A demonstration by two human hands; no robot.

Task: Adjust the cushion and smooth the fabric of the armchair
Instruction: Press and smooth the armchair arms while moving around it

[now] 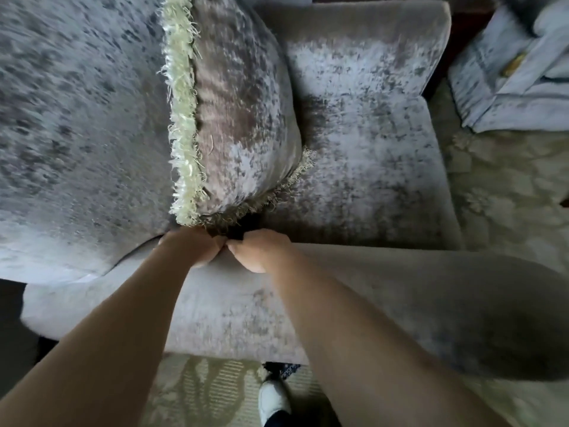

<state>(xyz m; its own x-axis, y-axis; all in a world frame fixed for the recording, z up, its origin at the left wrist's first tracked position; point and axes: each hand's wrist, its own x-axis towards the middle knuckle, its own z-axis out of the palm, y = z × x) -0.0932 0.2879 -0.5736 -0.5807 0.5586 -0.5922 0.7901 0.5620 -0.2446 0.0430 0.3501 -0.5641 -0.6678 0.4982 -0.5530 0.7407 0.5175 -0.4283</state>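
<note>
A mottled grey-and-mauve velvet armchair (363, 167) fills the view, seen from over its near armrest (400, 303). A matching cushion (237, 106) with a pale cream fringe stands on edge against the backrest (77, 134). My left hand (187, 248) and my right hand (261, 251) meet side by side at the cushion's near corner, fingers curled down into the dark gap between cushion and armrest. The fingertips are hidden there, so I cannot see whether they grip the fringe or the fabric.
A patterned cream carpet (508, 192) lies around the chair. My white shoe (274, 402) shows below the armrest. Another piece of matching upholstered furniture (505, 78) stands at the top right.
</note>
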